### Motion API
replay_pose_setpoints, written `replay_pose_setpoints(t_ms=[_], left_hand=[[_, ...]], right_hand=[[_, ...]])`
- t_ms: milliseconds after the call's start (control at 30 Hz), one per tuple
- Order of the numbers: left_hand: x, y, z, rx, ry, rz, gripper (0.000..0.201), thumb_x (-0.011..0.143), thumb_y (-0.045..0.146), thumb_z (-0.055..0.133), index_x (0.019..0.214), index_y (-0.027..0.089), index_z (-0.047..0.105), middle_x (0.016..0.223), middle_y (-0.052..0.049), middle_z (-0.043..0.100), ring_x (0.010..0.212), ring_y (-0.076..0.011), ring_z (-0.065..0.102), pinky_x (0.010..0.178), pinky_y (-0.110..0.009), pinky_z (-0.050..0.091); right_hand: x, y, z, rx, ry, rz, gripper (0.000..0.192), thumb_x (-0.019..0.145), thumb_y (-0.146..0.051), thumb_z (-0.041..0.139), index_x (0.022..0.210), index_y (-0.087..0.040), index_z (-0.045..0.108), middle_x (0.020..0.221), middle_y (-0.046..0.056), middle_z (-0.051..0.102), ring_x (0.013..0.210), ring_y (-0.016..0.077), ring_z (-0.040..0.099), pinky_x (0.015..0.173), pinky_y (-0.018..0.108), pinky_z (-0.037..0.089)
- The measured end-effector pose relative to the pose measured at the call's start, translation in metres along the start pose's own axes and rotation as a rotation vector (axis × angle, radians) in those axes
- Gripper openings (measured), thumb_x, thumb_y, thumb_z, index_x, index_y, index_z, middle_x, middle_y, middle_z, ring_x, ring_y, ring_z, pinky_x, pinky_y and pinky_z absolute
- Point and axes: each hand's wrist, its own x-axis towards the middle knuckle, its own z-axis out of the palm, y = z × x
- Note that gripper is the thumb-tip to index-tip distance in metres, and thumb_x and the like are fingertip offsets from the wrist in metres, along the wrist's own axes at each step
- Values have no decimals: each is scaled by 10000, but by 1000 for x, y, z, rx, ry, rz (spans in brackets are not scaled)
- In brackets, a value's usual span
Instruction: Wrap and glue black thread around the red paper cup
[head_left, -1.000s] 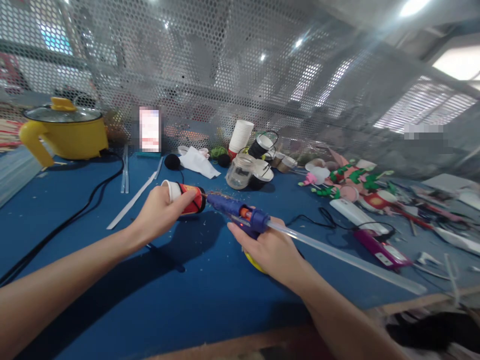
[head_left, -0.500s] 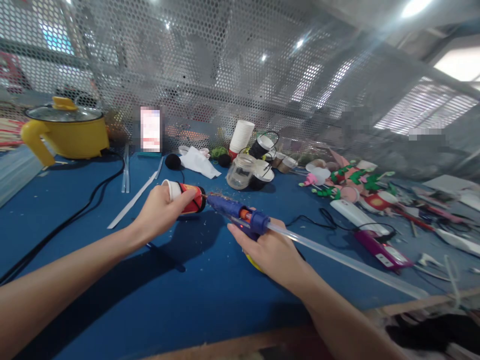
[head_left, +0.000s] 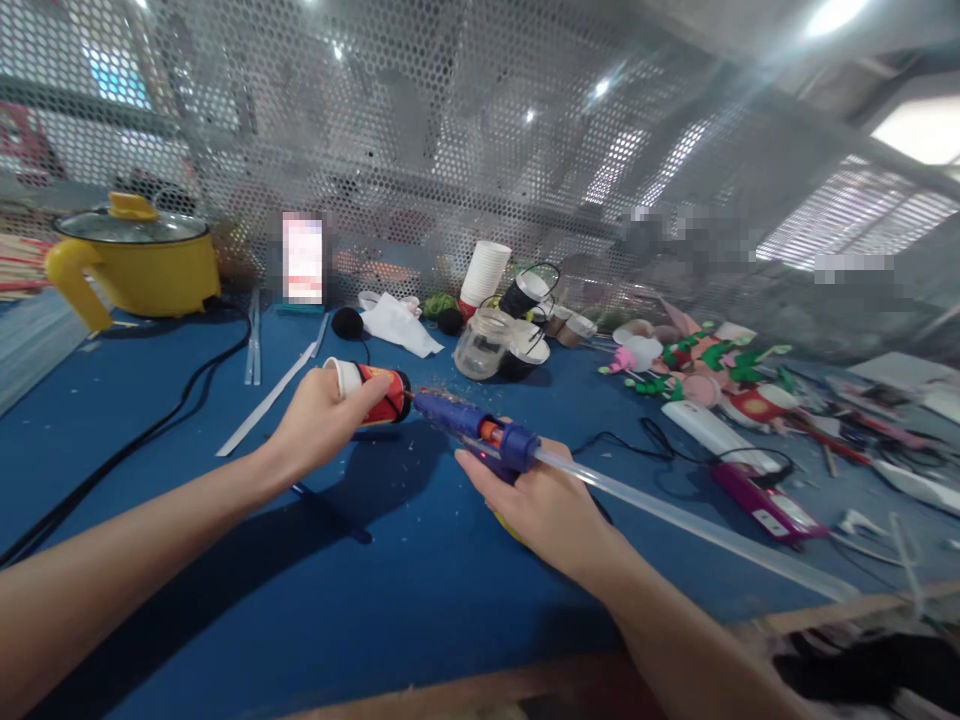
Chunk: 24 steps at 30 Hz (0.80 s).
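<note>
My left hand [head_left: 319, 425] is closed around a small red and black paper cup [head_left: 388, 398], tipped on its side with its white mouth toward the left. In my right hand [head_left: 551, 500] is a blue hot glue gun [head_left: 457, 418], its nozzle at the black base end of the cup; whether it touches cannot be made out. From the gun's back a long clear glue stick [head_left: 690, 515] sticks out to the right. A small red light glows on the gun's side. Part of something yellow shows beneath my right hand.
A yellow electric pot [head_left: 142, 265] stands back left, its black cord running forward. Behind the cup are a clear jar [head_left: 484, 345], stacked white cups [head_left: 486, 272] and white paper [head_left: 397, 325]. Right: craft flowers [head_left: 705, 360], a purple power strip [head_left: 769, 500]. A perforated metal screen [head_left: 420, 130] closes the back.
Almost nothing differs. Both hands, the cup and the glue gun keep their places; the whole view has shifted very slightly.
</note>
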Motion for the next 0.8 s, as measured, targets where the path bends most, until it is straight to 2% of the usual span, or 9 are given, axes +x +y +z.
replay_pose_setpoints(t_ms=[133,333,533,667,800], left_hand=[[0,0,-1,-28,6,12,381,713,377,456,436,189,275,404,64,212,369,-49,187,330,-202,133],[1,0,-1,-62,0,26,362,724,363,458,446,177,319,414,63,234,383,-48,199,334,-193,144],[0,3,-1,-85,-2,-12,361,736,336,467,446,170,329,411,67,236,378,-42,192,326,-189,138],[0,2,-1,-111,-10,-18,337,739,330,469,459,160,387,411,67,248,376,-40,197,325,-186,138],[1,3,0,-123,-6,-36,358,732,321,480,440,165,343,402,69,242,368,-36,194,323,-185,132]], right_hand=[[-1,2,2,7,-23,32,150,769,-294,479,755,-180,575,650,30,608,595,161,580,552,261,459],[-2,2,3,-22,-40,40,153,774,-290,473,742,-176,571,634,21,598,577,144,564,530,242,437],[-2,1,2,-51,-41,28,150,777,-282,466,756,-180,575,614,15,589,560,141,556,508,236,420],[-3,3,3,-36,-55,59,136,769,-298,489,728,-184,550,609,8,580,555,133,540,519,228,418],[-3,2,3,-11,-62,93,128,758,-299,505,693,-191,529,592,1,569,544,133,531,513,229,413]])
